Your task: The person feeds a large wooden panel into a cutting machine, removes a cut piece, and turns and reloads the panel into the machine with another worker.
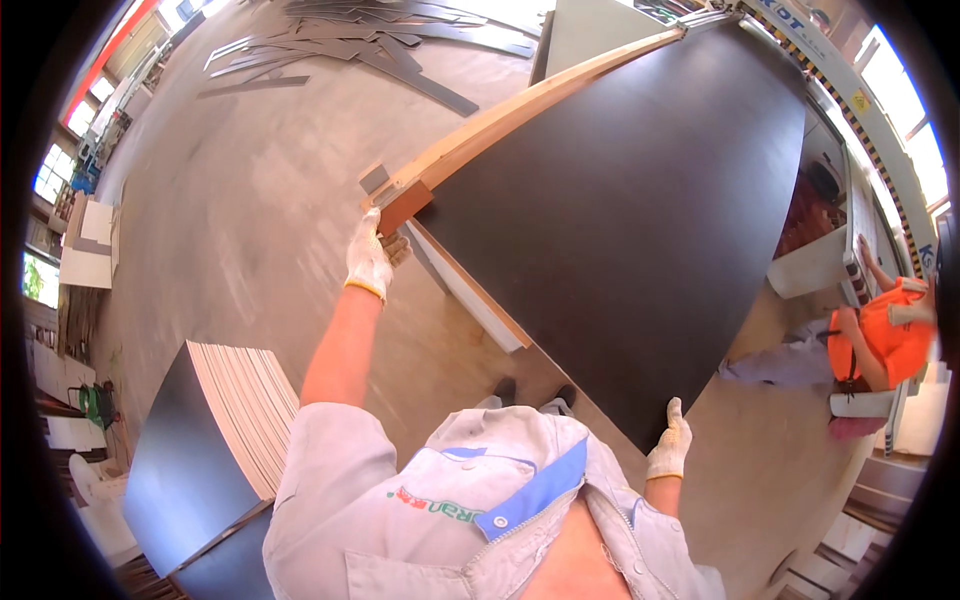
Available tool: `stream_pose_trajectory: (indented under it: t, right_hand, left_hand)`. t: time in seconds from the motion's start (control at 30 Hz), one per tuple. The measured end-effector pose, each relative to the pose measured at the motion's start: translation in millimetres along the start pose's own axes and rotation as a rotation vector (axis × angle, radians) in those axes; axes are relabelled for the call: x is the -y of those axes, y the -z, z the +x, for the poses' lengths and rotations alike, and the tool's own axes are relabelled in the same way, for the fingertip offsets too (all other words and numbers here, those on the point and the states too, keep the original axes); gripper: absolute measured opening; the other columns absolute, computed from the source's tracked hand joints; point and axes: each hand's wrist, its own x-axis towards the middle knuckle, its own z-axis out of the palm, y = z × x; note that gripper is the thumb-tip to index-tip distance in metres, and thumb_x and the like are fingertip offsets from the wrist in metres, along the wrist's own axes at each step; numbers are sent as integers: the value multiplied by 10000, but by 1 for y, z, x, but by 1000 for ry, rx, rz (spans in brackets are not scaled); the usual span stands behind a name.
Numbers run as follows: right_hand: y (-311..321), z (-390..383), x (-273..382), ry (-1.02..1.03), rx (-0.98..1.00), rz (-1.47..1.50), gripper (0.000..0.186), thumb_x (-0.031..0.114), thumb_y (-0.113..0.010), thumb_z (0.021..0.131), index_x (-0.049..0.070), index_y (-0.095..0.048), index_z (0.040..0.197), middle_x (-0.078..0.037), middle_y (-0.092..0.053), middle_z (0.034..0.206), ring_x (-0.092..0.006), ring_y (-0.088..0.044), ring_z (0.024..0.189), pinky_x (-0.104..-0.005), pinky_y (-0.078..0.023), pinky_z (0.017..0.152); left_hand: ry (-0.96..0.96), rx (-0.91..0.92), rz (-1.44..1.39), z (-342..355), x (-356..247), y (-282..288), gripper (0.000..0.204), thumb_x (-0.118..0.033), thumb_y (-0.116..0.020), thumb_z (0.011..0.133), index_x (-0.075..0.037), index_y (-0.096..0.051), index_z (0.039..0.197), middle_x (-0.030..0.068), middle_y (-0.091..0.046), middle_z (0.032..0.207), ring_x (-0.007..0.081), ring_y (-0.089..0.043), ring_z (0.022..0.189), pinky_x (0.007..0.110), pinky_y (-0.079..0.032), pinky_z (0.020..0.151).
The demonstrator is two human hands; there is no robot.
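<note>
gloved left hand [370,262], left of centre in the frame, is curled tight around the near left corner of a large dark panel [630,200], fingers wrapped over its brown edge. lower right of centre, the gloved right hand [669,442] pinches the panel's nearest corner, thumb on top and fingers hidden underneath. the panel is carried flat above the concrete floor [260,200], filling the middle and upper right of the frame. its long axis runs from that lower corner away toward the top of the frame, and its pale wooden edge [530,105] slants up to the right along the left side.

with only two corner grips on so wide a sheet, the far end looks likely to sag or swing, and it might clip the machine [850,100] at upper right or the person in orange [885,340] crouched at the right edge. at lower left stands a stack of boards [235,420]; offcut strips [380,40] litter the floor at the top.
</note>
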Motion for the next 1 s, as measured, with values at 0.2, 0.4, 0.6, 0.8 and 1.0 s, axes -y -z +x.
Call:
stream_pose_trajectory:
  t: [0.2,0.4,0.6,0.8,1.0]
  right_hand:
    - [5,-5,3,-11,15,-21,604,443,-914,1090,-75,-788,1374,-140,-834,1330,-268,-800,1161,-418,-669,1058]
    - [8,-4,-15,-32,-32,-18,639,511,-917,1078,-52,-761,1338,-104,-785,1232,-238,-740,1090,-421,-636,981]
    - [-3,-18,7,-74,79,50,597,444,-889,1109,-63,-741,1389,-126,-789,1276,-269,-768,1097,-432,-660,985]
    - [-1,-23,15,-51,105,-26,527,359,-851,1140,-67,-724,1425,-144,-787,1318,-282,-775,1136,-443,-668,1002]
    - [-18,-35,28,-18,89,-136,612,419,-820,1155,-95,-710,1468,-160,-779,1402,-286,-745,1240,-446,-621,1097]
  left_hand:
    - [-593,170,890,-68,103,-1,1031,-548,-910,1014,38,-484,1748,283,-694,1570,389,-715,1438,452,-557,1272]
    - [-658,447,1040,-87,113,8,1501,-649,-1012,833,28,-190,1892,340,-166,1950,463,-217,1816,485,-248,1488]
    - [-637,371,1404,-88,103,0,1674,-658,-1065,732,73,-97,1886,358,-110,1953,512,-118,1822,524,-175,1500]
    - [-778,378,1420,-74,113,1,1717,-704,-1055,698,102,-97,1874,367,-123,1944,545,-137,1805,564,-174,1489]
    - [-851,364,1391,-59,127,8,1721,-777,-1019,684,121,-141,1860,380,-159,1925,555,-180,1785,598,-191,1478]
